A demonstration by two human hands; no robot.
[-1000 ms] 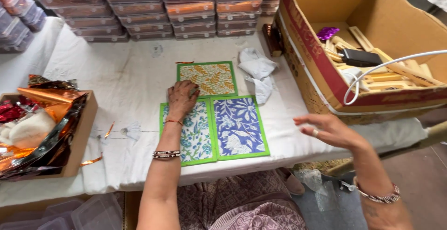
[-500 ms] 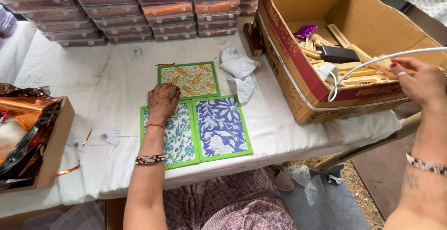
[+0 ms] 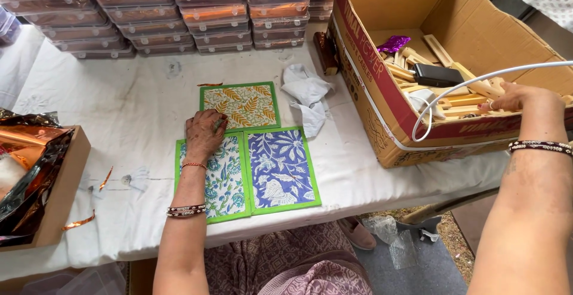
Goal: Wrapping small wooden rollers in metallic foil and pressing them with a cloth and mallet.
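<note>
1. Printed cards with green borders lie on the white cloth of the table point(image 3: 119, 104): a yellow leaf card point(image 3: 245, 105), a teal flower card point(image 3: 227, 178) and a blue flower card point(image 3: 280, 168), the last two side by side just below the first.
2. Our left hand point(image 3: 203, 133) rests flat, fingers loosely bent, where the yellow and teal cards meet; it presses down and grips nothing.
3. Our right hand point(image 3: 516, 97) is inside the cardboard box point(image 3: 382, 116), fingers on the wooden sticks point(image 3: 462, 98). We cannot tell whether it has closed on one.
4. A white cable point(image 3: 430, 101) loops over the box rim, and a black block point(image 3: 439, 74) and a purple wrapper point(image 3: 394, 43) lie among the sticks.
5. We judge the work partly done: three cards are laid out, and no stick has yet reached them.
6. Crumpled white paper point(image 3: 307, 92) sits beside the yellow card, stacked clear boxes point(image 3: 149, 14) line the back, and a tray of copper foil point(image 3: 30, 170) stands at the left.
</note>
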